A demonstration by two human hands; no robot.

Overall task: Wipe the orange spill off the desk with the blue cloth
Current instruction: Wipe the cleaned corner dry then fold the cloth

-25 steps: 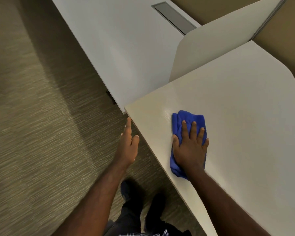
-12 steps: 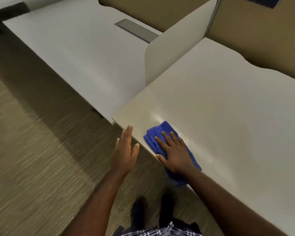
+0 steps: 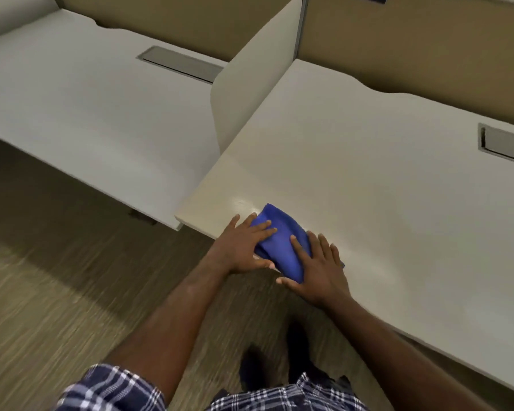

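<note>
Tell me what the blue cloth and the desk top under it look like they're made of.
The folded blue cloth looks like soft, matte woven or microfibre fabric: it bunches and creases. The off-white desk top looks like smooth laminate, possibly over board: a glossy sheen shows beside the cloth.

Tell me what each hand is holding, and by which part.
Both hands press flat on the blue cloth: left hand on its left side, right hand on its right. Neither closes around it.

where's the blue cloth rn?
Head view: blue cloth lies at the desk's front edge near its left corner, between left hand and right hand.
</note>
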